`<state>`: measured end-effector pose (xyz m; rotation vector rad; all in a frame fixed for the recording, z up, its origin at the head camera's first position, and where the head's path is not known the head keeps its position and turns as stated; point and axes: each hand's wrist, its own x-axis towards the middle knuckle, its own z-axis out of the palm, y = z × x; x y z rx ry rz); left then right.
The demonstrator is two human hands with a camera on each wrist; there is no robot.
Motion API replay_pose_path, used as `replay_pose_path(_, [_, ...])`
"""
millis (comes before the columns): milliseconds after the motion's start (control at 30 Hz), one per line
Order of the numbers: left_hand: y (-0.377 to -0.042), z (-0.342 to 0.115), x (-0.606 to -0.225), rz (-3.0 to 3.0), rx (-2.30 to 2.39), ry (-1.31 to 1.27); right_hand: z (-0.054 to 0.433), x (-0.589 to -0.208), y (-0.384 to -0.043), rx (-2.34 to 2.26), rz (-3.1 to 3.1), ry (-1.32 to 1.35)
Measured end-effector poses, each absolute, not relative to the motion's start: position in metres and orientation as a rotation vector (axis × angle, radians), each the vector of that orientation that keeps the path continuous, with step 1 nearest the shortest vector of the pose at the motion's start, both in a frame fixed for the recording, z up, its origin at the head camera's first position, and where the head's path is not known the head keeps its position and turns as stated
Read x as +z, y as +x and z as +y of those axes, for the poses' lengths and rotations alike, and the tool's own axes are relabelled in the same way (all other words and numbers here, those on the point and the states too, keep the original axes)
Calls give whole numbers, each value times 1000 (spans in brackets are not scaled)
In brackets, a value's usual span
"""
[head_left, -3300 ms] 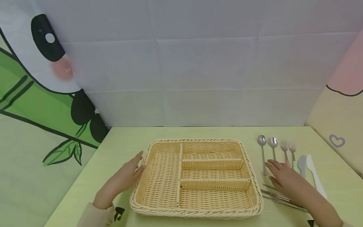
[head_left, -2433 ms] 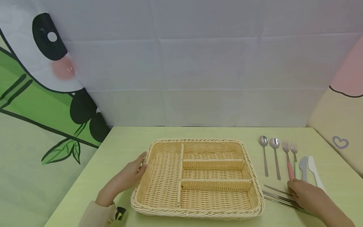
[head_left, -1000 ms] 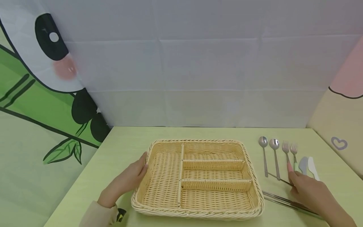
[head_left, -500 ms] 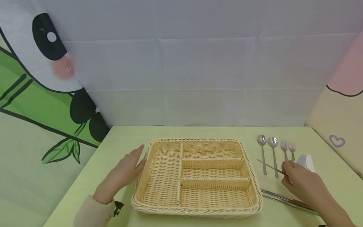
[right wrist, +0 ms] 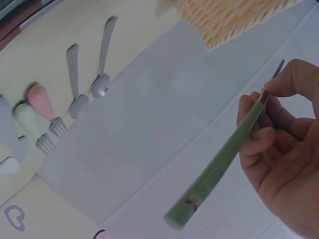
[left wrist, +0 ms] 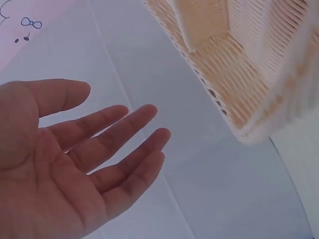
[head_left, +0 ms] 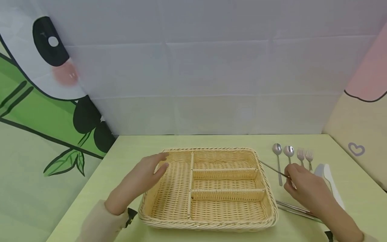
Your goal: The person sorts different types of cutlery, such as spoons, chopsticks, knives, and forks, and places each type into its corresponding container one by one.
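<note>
My right hand (head_left: 311,190) pinches a chopstick (right wrist: 214,172) between thumb and fingers. This chopstick has a green handle end and a thin metal shaft, whose tip points left at the right rim of a wicker basket (head_left: 208,226); whether it touches is unclear. Dividers split the basket into a long left compartment and three stacked right ones, with nothing lying in them. At the basket's upper left corner my left hand (head_left: 142,174) has its fingers extended over the rim. In the left wrist view its palm holds nothing and the fingers are apart from the basket.
Several chopsticks (head_left: 297,211) lie right of the basket, partly under my right forearm. Beyond are two spoons (head_left: 279,168), two forks (head_left: 300,154) with pink and green handles, a grey knife (head_left: 319,170) and a white knife (head_left: 332,185). A pale wall (head_left: 211,84) stands behind.
My right hand took a chopstick from the bunch on the table, raised it and carried it left towards the basket. The left hand left the basket's left side and shifted inward over the rim.
</note>
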<state>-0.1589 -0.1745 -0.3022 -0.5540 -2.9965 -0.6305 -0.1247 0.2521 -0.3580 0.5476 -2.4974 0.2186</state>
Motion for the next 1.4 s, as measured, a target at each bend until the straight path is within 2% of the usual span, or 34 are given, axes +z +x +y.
replay_pose_path(567, [-166,-143,-298,-2886,-879,-951,209,-345,-121,240,-2352,630])
replay_pose_path(867, [-168,-121,-306,-2795,-992,-924,182,-342,-120,288,-2291,747])
replay_pose_path(1400, [-168,-94,-312,-2754,-1270,-907,146,-338,-116,352,-2354,792])
